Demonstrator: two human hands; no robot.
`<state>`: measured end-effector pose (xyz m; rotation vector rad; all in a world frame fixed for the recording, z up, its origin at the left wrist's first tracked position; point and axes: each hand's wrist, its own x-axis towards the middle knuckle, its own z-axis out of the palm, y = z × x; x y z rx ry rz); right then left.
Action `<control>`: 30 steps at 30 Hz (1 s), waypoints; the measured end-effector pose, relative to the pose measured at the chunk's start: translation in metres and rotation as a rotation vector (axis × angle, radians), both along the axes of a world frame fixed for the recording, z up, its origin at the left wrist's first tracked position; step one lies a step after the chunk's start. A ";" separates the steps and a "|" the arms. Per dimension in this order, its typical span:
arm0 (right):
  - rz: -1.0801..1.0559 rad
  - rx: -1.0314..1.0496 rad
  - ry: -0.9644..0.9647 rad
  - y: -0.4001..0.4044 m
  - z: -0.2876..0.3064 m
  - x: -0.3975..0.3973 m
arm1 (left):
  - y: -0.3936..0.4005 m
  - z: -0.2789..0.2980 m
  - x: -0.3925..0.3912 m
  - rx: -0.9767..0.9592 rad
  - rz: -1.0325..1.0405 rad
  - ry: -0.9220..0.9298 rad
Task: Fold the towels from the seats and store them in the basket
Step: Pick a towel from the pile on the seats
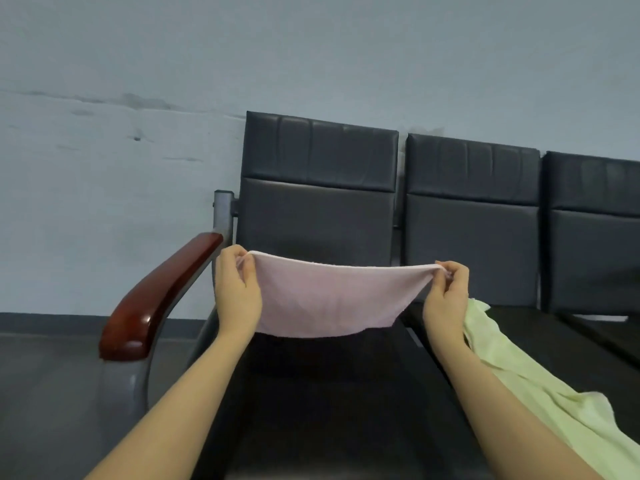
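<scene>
Towels, nearest: green towel [540,389] lies unfolded on the second seat [561,344].
Hands: left hand [237,292] and right hand [446,296] each pinch a top corner of the pink towel [325,299], hanging above the first seat [329,393].
Progress: early, I judge; folding barely begun.
Basket: not in view.

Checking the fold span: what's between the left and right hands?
In the head view, only the pale pink terry towel spans from left hand to right hand, pinched at each top corner and sagging above the black padded seat.
</scene>
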<state>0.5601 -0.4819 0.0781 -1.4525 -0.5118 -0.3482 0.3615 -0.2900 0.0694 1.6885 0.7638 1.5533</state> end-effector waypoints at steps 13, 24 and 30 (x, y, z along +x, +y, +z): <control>-0.108 -0.309 0.116 -0.031 -0.099 -0.033 | -0.035 -0.091 -0.038 0.008 0.326 0.497; -0.219 -0.678 0.125 -0.008 -0.124 -0.007 | 0.007 -0.124 -0.014 0.130 0.313 0.831; -0.155 -0.579 0.091 0.018 -0.128 0.025 | 0.046 -0.126 0.016 0.125 0.340 0.848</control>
